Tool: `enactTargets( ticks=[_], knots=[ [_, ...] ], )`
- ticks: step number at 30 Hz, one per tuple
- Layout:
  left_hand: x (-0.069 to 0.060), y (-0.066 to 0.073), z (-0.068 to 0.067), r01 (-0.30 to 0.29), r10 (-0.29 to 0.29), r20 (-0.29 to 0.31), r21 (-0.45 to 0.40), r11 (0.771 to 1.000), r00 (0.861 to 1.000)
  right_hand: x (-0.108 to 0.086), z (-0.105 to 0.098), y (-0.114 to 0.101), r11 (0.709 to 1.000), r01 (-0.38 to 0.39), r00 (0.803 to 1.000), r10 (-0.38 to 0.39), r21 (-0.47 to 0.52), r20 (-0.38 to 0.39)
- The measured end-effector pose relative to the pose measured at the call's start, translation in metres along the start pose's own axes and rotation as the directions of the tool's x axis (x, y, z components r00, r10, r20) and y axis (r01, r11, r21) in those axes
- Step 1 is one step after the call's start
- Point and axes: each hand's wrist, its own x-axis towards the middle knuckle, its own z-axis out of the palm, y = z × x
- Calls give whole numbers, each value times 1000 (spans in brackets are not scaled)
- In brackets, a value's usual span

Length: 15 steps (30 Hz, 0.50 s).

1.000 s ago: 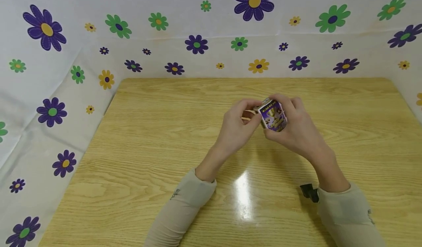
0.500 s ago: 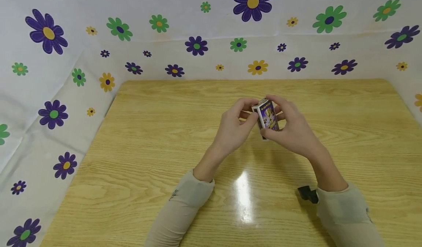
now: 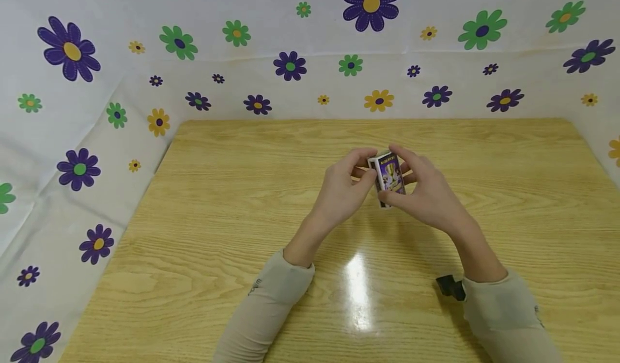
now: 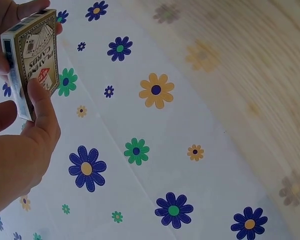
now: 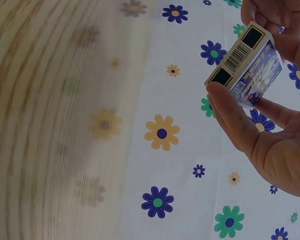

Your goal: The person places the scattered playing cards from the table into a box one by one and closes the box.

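Note:
A small pack of playing cards [image 3: 390,173] is held up over the table between both hands. Its purple face with a gold trophy looks toward the head camera. In the left wrist view the pack [image 4: 40,47] shows a gold face with printed cards. A barcode marks one narrow end of the pack [image 5: 238,57] in the right wrist view. The left hand [image 3: 341,188] pinches the left edge, a finger on the gold face. The right hand [image 3: 428,193] grips the pack from the right, thumb at the lower end and index finger at the top.
Beneath the hands lies a wood-grain table [image 3: 218,218] with a bright light reflection. A white flowered cloth [image 3: 310,45] hangs behind it and on the left. A small black object [image 3: 450,287] sticks out beside the right sleeve [image 3: 499,309].
The pack has turned, so a narrow white side now shows beside its purple face. It has shifted slightly left, and the right hand has moved left with it. The left hand has barely moved.

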Motion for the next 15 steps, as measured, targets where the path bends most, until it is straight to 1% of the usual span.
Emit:
enactTargets(
  ticks=[4,10,12,15],
  knots=[
    [3,1,-4,33,-33,15,16,999,999,3,-1,-3,999,-38,999,38,-6,12],
    [7,1,-13,106,-109,32,84,991,994,9,-6,0,993,-117,992,117,-22,43],
    [8,1,-17,130,-133,31,94,987,991,11,-8,3,987,-153,986,156,-42,62],
    [10,3,-23,144,-147,19,108,984,989,14,-11,6,976,-188,975,199,-106,102]
  ],
)
